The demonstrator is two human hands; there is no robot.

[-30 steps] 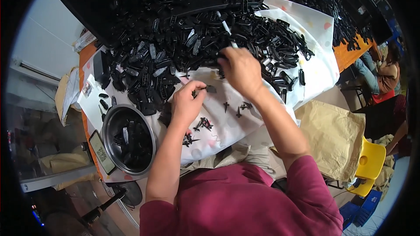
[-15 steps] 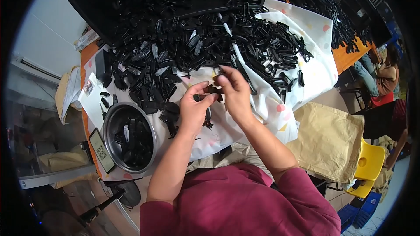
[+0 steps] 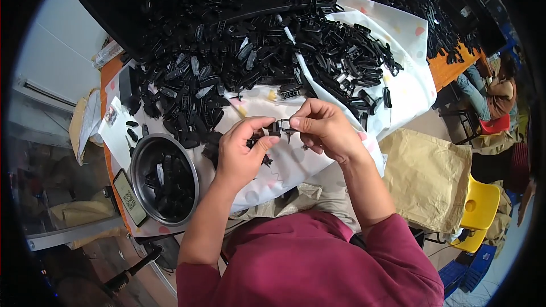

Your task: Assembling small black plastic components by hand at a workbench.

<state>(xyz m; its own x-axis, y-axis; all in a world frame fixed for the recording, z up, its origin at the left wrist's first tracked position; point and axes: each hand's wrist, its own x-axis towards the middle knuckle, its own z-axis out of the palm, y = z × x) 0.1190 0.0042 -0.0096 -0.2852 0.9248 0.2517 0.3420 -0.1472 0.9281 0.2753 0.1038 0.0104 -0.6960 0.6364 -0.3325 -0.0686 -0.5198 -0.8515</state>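
Note:
Between my hands is a small black plastic frame-shaped part (image 3: 282,125). My right hand (image 3: 330,131) pinches its right end between thumb and fingertips. On its left end, my left hand (image 3: 242,150) has its fingers and thumb closing around the part, palm facing in. More dark pieces show behind the left thumb, too shadowed to make out. Beyond both hands spreads a heap of black plastic parts (image 3: 190,82), some with grey faces, on a white patterned cloth (image 3: 296,165).
At left stand a metal bowl (image 3: 135,165) of black parts and a phone-like screen (image 3: 130,196). A large black bin (image 3: 94,11) tips onto the heap. To the right are a brown paper sack (image 3: 424,179), a yellow chair (image 3: 480,207) and a seated person (image 3: 500,94).
My right hand has come down and to the right, its fingertips now level with the left hand's. The left hand has shifted slightly left and down. The black frame now shows between them.

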